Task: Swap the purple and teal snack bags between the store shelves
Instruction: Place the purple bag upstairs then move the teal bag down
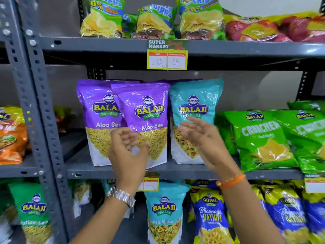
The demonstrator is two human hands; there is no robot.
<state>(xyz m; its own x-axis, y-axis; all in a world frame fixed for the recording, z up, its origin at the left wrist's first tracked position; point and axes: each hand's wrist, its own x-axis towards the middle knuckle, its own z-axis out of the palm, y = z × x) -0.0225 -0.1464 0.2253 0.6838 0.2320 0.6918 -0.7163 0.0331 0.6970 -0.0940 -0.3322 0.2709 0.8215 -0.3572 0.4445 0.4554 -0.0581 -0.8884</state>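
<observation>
Two purple Aloo Sev bags stand upright on the middle shelf (175, 170): one at the left (98, 110) and one overlapping it in front (149, 110). A teal bag (197, 101) stands right beside them on the same shelf. Another teal bag (164, 212) stands on the shelf below. My left hand (128, 152) hovers in front of the front purple bag's lower part, fingers curled and apart, holding nothing. My right hand (202, 140) is spread open in front of the teal bag's lower half, and I cannot tell whether it touches the bag.
Green Crunchex bags (260, 138) fill the middle shelf's right side. Blue and yellow Gopal bags (211, 217) and a green Ratlami Sev bag (33, 213) sit below. Green chip bags (154, 22) line the top shelf above a price tag (167, 55). Grey uprights (40, 103) stand at left.
</observation>
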